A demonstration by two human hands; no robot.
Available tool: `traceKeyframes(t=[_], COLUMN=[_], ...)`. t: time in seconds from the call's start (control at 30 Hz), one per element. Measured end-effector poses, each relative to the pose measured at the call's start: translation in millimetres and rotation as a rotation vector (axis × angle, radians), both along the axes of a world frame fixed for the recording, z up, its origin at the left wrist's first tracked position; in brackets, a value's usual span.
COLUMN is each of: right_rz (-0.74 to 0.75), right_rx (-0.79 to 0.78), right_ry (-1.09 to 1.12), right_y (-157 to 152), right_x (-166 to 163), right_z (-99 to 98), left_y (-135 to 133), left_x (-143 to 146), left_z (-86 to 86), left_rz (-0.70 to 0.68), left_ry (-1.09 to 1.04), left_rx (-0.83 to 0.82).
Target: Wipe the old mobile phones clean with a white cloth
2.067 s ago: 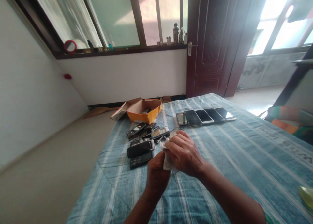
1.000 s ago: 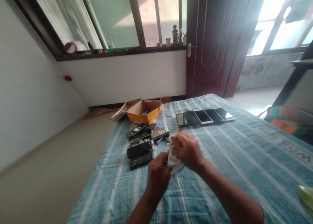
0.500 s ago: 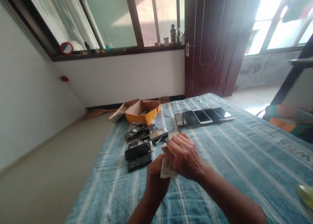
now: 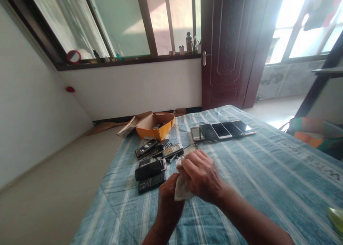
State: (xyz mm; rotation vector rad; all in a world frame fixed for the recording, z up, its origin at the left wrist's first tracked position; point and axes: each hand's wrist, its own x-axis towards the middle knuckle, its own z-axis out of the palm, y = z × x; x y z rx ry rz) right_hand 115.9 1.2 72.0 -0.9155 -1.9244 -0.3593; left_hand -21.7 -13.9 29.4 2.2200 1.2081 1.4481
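My two hands meet just above the blue striped tablecloth [image 4: 241,188]. My right hand [image 4: 201,176] is closed over a crumpled white cloth [image 4: 181,191], pressing it down from above. Below it, my left hand [image 4: 168,198] is curled shut against the underside of the cloth; whatever it grips is hidden by the cloth and my right hand. A pale flat piece [image 4: 189,149] pokes out beyond my right fingers, and I cannot tell if it is held. A heap of old keypad phones [image 4: 151,159] lies just left of my hands.
Several smartphones [image 4: 222,130] lie side by side in a row farther back. An open orange box [image 4: 155,125] stands at the table's far left corner. A yellow-green object [image 4: 336,216] shows at the right edge. A dark door [image 4: 227,48] and windowsill stand behind.
My right hand has rubbed the cloth back and forth over what my left hand holds, sliding toward me again. The view has tilted slightly; the phones on the table stayed put.
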Motion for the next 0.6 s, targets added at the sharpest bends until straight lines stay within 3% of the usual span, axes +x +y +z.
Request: traceKeyframes(t=[0.13,0.4,0.5,0.6], right_rz=[0.005,-0.094,-0.137,-0.079], right_rx=[-0.039,-0.328,-0.257,-0.080], right_ry=[-0.017,0.242,0.281,0.156], right_y=[-1,19,15,4], right_x=[-1,25,23,10], right_z=[-0.7,-3.3,0.0,4.5], left_y=[-2,-2,-1,-1], left_x=[2,0,0,2], left_z=[3.0,-2.7,-2.9,-1.3], left_rz=[-0.012,0.062,0.065,0.043], left_ry=[-0.002,0.026,0.015,0.002], left_rx=[0.053,-0.155,-0.168,-0.067])
